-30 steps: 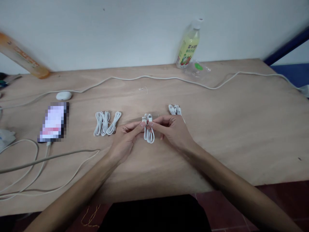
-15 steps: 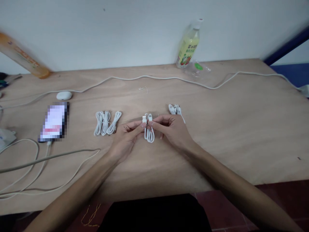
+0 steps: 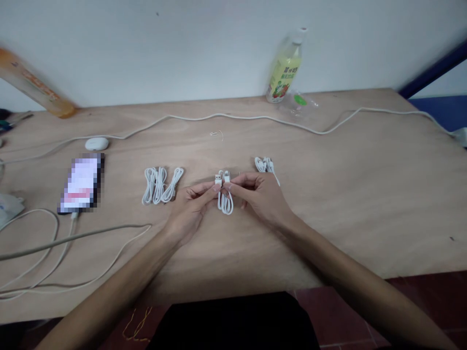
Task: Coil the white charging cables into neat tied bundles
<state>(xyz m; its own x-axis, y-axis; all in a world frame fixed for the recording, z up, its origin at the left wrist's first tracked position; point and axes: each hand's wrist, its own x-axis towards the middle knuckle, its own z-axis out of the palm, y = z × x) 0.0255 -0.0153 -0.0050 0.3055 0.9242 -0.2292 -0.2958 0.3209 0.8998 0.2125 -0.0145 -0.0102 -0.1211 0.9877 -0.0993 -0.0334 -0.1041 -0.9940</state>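
Note:
Between my two hands is a coiled white USB cable (image 3: 227, 204), its loop hanging down and its two plugs pointing up. My left hand (image 3: 189, 209) pinches it by the USB-A plug between thumb and fingers. My right hand (image 3: 264, 199) is closed on the other plug, just beside the first. Left of my hands lie several coiled white cables (image 3: 157, 185) in a row on the wooden table. Just beyond my right hand lies another bundle of white cables (image 3: 264, 164), partly hidden by that hand.
A long white cord (image 3: 233, 116) runs across the table (image 3: 357, 194). At left are a phone (image 3: 80, 184) with a cord plugged in, a white case (image 3: 97, 144) and an orange bottle (image 3: 44, 92). A yellow-labelled bottle (image 3: 284, 73) and clear plastic (image 3: 299, 104) stand near the wall.

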